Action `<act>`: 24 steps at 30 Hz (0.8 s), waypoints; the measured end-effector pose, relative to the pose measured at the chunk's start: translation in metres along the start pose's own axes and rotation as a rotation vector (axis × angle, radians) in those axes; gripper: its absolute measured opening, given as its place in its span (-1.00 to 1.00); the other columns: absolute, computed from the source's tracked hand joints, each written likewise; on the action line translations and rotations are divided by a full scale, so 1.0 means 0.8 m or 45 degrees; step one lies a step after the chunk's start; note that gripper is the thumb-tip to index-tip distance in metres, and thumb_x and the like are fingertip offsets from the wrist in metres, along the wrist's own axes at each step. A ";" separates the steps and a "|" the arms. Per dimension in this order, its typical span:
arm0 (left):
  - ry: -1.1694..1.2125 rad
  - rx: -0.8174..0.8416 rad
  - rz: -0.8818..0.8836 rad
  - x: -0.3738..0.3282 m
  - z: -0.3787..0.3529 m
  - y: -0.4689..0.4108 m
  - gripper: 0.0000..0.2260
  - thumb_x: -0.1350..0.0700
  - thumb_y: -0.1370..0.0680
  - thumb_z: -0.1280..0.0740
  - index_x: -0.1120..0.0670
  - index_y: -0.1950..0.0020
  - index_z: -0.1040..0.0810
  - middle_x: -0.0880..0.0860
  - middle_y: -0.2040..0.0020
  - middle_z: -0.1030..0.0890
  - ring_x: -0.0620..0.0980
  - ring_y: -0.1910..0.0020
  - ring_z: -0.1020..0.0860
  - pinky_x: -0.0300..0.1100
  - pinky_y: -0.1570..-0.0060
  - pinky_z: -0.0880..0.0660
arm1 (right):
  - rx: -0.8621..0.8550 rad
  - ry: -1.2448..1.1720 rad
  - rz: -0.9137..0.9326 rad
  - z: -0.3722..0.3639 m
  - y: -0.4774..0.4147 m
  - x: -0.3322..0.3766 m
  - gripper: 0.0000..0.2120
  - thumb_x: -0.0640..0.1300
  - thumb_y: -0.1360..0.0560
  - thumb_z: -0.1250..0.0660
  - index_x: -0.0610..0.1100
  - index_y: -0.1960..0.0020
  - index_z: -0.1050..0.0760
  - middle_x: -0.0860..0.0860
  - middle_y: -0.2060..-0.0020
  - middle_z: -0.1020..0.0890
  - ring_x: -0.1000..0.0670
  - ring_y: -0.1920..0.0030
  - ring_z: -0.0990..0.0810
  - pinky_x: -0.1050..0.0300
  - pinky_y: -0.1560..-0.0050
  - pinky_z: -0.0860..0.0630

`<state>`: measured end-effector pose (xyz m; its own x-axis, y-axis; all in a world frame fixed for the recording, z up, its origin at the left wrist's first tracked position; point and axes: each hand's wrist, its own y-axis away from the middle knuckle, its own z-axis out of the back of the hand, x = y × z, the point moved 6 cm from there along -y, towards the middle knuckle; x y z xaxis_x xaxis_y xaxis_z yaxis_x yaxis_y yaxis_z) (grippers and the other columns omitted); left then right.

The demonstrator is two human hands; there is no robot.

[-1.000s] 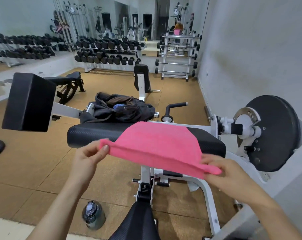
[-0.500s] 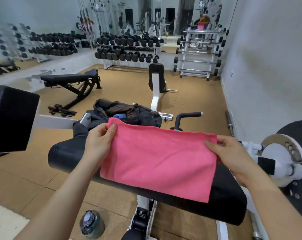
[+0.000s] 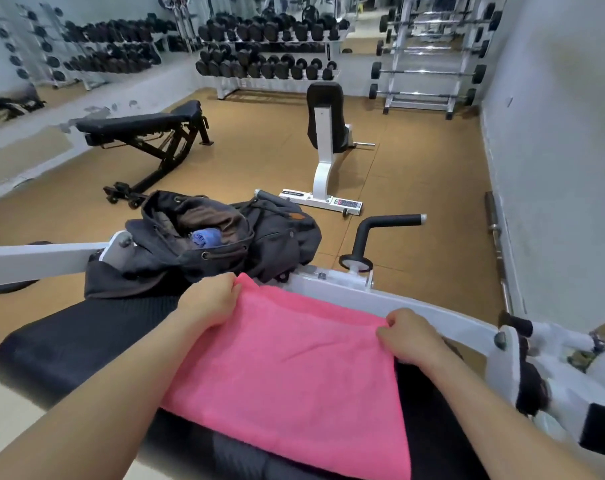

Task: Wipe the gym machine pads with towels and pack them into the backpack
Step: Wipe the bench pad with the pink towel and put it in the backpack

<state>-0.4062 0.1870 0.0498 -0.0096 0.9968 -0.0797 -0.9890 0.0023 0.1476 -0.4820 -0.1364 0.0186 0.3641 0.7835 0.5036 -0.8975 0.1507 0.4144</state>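
Fingers (image 3: 224, 289) of both hands pinch the pink towel's (image 3: 294, 368) far corners, spread over the black pad (image 3: 69, 341).

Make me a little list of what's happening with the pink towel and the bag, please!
towel: pink towel spread flat over the black machine pad
left hand: left hand pinches the towel's far left corner
right hand: right hand pinches the far right corner
bag: dark backpack sits open beyond the pad
inside bag: blue cloth showing

Even, soft indoor light; wide-angle bending at edges, slight motion blur lower right.
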 end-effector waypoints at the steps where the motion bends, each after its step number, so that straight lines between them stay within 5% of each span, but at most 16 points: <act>1: -0.055 0.026 -0.028 -0.005 -0.001 -0.008 -0.76 -0.05 -0.66 -0.06 0.08 0.00 -0.39 0.19 -0.15 -0.59 0.24 -0.13 -0.55 -0.01 0.03 -0.41 | 0.018 -0.108 -0.023 0.000 -0.005 0.000 -0.75 -0.16 -0.51 -0.20 -0.09 0.34 -0.29 -0.02 0.42 -0.44 -0.02 0.44 -0.43 0.19 0.44 -0.34; 4: -0.119 -0.009 -0.108 -0.020 -0.012 -0.027 -0.84 0.03 -0.67 -0.03 0.10 -0.05 -0.31 0.21 -0.10 -0.61 0.29 -0.06 -0.58 0.03 0.13 -0.38 | -0.098 -0.262 -0.045 0.014 -0.014 -0.004 -0.73 -0.11 -0.57 -0.14 -0.11 0.30 -0.32 -0.05 0.36 -0.49 -0.04 0.37 -0.45 0.13 0.33 -0.39; 9: -0.154 -0.164 -0.188 -0.025 -0.043 -0.033 -0.84 0.02 -0.66 -0.03 0.08 -0.07 -0.32 0.15 0.04 -0.65 0.27 0.06 -0.62 0.00 0.23 -0.38 | -0.242 0.205 -0.061 0.004 -0.029 -0.023 -0.83 -0.06 -0.60 -0.03 -0.11 0.04 -0.33 -0.08 0.03 -0.51 -0.14 0.03 -0.52 0.04 0.16 -0.35; 15: -0.396 -0.083 -0.234 -0.040 -0.051 -0.047 -0.74 0.05 -0.67 0.00 0.10 -0.20 -0.41 0.13 -0.04 -0.65 0.21 -0.02 -0.63 -0.06 0.18 -0.39 | -0.349 0.318 -0.076 -0.005 -0.037 -0.027 -0.84 -0.01 -0.60 -0.03 -0.06 0.08 -0.29 -0.06 0.05 -0.51 -0.14 0.05 -0.53 0.03 0.18 -0.36; 18: -0.553 -0.010 -0.258 -0.057 -0.053 -0.047 -0.79 0.18 -0.61 -0.08 0.09 -0.21 -0.41 0.07 -0.07 -0.64 0.12 -0.04 -0.63 -0.14 0.22 -0.33 | -0.321 0.322 -0.103 -0.005 -0.041 -0.030 -0.84 0.00 -0.57 -0.07 -0.05 0.11 -0.32 -0.05 0.07 -0.52 -0.12 0.11 -0.52 0.06 0.19 -0.41; 24: -0.415 -0.016 -0.234 -0.054 -0.062 -0.059 -0.79 0.20 -0.59 -0.08 0.13 -0.20 -0.36 0.16 -0.14 -0.48 0.18 -0.13 -0.51 -0.01 0.04 -0.45 | -0.083 0.218 -0.115 -0.019 -0.068 -0.025 -0.79 0.05 -0.53 -0.12 0.01 -0.11 -0.36 0.00 -0.02 -0.55 -0.14 -0.13 -0.48 0.00 -0.04 -0.39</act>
<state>-0.3665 0.1403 -0.0024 0.2140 0.9529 0.2150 -0.9716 0.1849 0.1476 -0.4445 -0.1513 -0.0253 0.4010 0.8553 0.3280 -0.8794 0.2592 0.3994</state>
